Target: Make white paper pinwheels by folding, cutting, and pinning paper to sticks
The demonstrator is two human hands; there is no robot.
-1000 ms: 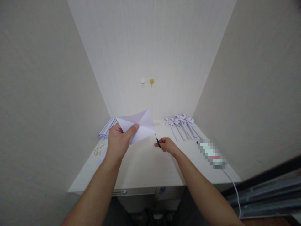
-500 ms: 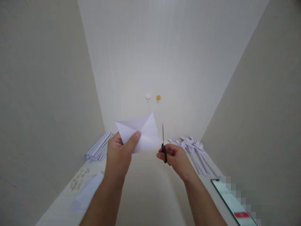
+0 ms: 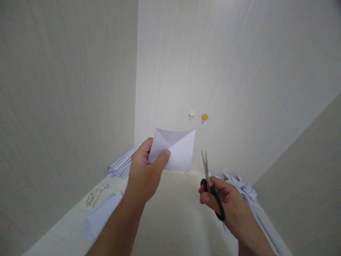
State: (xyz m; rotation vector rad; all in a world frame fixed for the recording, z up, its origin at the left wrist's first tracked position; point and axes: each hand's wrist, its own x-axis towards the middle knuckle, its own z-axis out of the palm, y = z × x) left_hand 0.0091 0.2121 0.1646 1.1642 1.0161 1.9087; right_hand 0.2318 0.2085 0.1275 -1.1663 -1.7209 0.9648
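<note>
A square sheet of white paper (image 3: 181,153) with diagonal creases is pinched in my left hand (image 3: 149,167), thumb on its front near the middle and fingers behind. To its right, my right hand (image 3: 226,199) grips black-handled scissors (image 3: 206,170). Their blades point up and stand slightly apart, clear of the paper. Part of the handle loops is covered by my fingers.
Rolled white paper sticks (image 3: 122,163) lie at the left wall, with a scatter of small tan pieces (image 3: 96,195) and white sheets (image 3: 102,215) nearer. Folded paper pinwheels (image 3: 242,186) lie at right. A white hook (image 3: 191,113) and a yellow hook (image 3: 205,117) are on the wall.
The paper has been turned so its edges sit nearly level. My right hand has moved right and down with the scissors, whose blades now show parted. The view has swung, and the phone has left it.
</note>
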